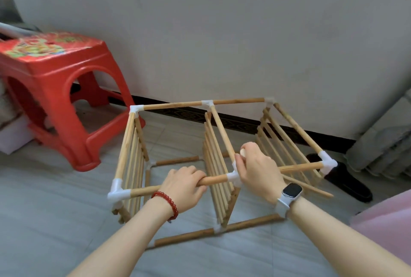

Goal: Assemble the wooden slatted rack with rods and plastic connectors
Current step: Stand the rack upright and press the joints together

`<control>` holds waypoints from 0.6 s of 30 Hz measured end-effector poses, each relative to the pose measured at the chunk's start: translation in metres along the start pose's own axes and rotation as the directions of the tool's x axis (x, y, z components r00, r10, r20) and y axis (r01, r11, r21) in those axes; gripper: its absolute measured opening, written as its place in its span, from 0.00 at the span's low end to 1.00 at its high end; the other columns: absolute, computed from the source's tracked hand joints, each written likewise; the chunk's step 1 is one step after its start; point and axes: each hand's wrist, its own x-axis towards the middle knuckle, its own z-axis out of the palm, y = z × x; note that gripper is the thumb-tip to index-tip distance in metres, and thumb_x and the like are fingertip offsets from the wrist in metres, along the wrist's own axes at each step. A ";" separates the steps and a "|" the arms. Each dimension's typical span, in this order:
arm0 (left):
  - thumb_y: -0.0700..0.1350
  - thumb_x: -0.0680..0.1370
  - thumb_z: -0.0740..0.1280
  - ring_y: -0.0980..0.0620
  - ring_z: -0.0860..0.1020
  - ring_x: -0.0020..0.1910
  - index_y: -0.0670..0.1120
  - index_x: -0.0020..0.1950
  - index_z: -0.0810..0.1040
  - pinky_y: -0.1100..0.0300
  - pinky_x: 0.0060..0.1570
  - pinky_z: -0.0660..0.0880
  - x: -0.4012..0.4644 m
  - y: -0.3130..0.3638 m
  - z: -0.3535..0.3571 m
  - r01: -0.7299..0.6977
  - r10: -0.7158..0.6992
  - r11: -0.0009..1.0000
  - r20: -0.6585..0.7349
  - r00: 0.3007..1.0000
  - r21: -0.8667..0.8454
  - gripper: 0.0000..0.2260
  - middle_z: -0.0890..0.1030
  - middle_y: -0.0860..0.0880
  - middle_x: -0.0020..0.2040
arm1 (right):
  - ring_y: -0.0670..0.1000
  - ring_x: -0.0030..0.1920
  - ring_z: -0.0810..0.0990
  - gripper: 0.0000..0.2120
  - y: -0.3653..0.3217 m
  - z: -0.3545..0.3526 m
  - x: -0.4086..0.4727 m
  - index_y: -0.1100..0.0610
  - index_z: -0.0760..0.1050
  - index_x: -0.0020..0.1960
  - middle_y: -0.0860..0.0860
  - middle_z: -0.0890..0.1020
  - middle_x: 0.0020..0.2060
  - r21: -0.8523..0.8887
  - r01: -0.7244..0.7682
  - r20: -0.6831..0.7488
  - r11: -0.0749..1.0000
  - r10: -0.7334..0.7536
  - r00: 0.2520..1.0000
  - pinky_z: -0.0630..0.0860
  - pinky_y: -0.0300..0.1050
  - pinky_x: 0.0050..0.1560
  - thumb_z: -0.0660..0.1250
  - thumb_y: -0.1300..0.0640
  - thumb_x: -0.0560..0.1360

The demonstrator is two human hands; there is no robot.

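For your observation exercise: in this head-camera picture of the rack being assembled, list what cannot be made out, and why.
Head view only:
- Middle connector on the near top rod: the right hand covers its joint.
- Pale object at the right hand's fingertips: too little shows to identify.
- Near-left bottom corner: blurred, behind the slats.
- Red stool: cut off by the left edge.
- Left hand: hides the rod beneath.

The rack (213, 158) stands at centre on the floor (55, 221); stool (57, 89) at ten o'clock, slipper (347, 178) at three o'clock (wall (222, 31) behind).
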 end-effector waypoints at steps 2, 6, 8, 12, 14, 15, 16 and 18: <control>0.57 0.78 0.57 0.55 0.68 0.60 0.57 0.63 0.69 0.56 0.62 0.58 -0.016 -0.020 -0.005 0.059 -0.059 0.995 -0.011 0.998 0.082 0.15 0.72 0.56 0.57 | 0.54 0.31 0.72 0.07 0.001 -0.009 0.006 0.58 0.66 0.47 0.50 0.69 0.42 0.131 0.015 -0.046 0.991 -0.009 0.999 0.64 0.42 0.28 0.61 0.54 0.78; 0.63 0.76 0.57 0.56 0.62 0.68 0.59 0.65 0.68 0.45 0.70 0.46 -0.053 -0.064 -0.021 0.247 -0.260 0.956 0.069 0.963 0.159 0.19 0.70 0.58 0.60 | 0.52 0.38 0.75 0.04 -0.010 -0.004 -0.006 0.55 0.66 0.46 0.48 0.67 0.44 0.322 -0.009 0.077 0.947 -0.016 0.997 0.74 0.44 0.37 0.62 0.59 0.77; 0.63 0.77 0.57 0.57 0.59 0.70 0.59 0.60 0.70 0.44 0.71 0.46 -0.070 -0.083 -0.028 0.292 -0.303 0.950 0.091 0.949 0.110 0.16 0.70 0.58 0.60 | 0.50 0.40 0.76 0.03 -0.013 -0.001 -0.016 0.56 0.68 0.47 0.48 0.68 0.45 0.374 -0.024 0.107 0.927 -0.017 0.994 0.76 0.40 0.40 0.62 0.60 0.77; 0.56 0.78 0.61 0.57 0.68 0.64 0.58 0.38 0.67 0.50 0.71 0.50 -0.092 -0.089 -0.030 0.257 -0.257 0.966 -0.007 0.966 -0.001 0.09 0.74 0.58 0.44 | 0.45 0.40 0.75 0.05 -0.008 -0.002 -0.028 0.51 0.68 0.52 0.48 0.72 0.46 0.399 -0.057 0.079 0.915 0.028 0.997 0.73 0.32 0.42 0.63 0.56 0.77; 0.54 0.75 0.66 0.56 0.77 0.52 0.56 0.35 0.71 0.50 0.71 0.51 -0.092 -0.081 -0.027 0.199 -0.182 0.975 -0.160 0.970 0.101 0.10 0.76 0.57 0.36 | 0.47 0.39 0.77 0.06 -0.005 -0.005 -0.030 0.48 0.66 0.54 0.48 0.77 0.44 0.391 -0.131 0.132 0.911 0.086 0.988 0.77 0.44 0.42 0.61 0.52 0.78; 0.54 0.74 0.68 0.55 0.79 0.47 0.54 0.34 0.74 0.50 0.71 0.53 -0.094 -0.076 -0.026 0.180 -0.147 0.973 -0.212 0.966 0.147 0.11 0.78 0.55 0.33 | 0.48 0.38 0.79 0.07 -0.003 -0.006 -0.031 0.48 0.65 0.55 0.49 0.79 0.42 0.384 -0.169 0.160 0.907 0.115 0.980 0.78 0.49 0.41 0.60 0.50 0.79; 0.56 0.74 0.67 0.54 0.79 0.44 0.52 0.34 0.76 0.52 0.72 0.53 -0.094 -0.070 -0.025 0.165 -0.121 0.966 -0.215 0.969 0.197 0.11 0.79 0.54 0.33 | 0.49 0.38 0.80 0.08 -0.002 -0.007 -0.031 0.48 0.64 0.56 0.50 0.80 0.41 0.377 -0.199 0.177 0.904 0.140 0.974 0.79 0.51 0.40 0.59 0.50 0.79; 0.60 0.76 0.61 0.55 0.78 0.47 0.52 0.39 0.79 0.58 0.71 0.53 -0.099 -0.058 -0.023 0.168 -0.135 0.952 -0.139 0.981 0.257 0.15 0.81 0.53 0.37 | 0.51 0.38 0.81 0.08 -0.002 -0.006 -0.030 0.47 0.62 0.57 0.50 0.80 0.41 0.378 -0.246 0.188 0.892 0.186 0.964 0.80 0.53 0.41 0.57 0.49 0.79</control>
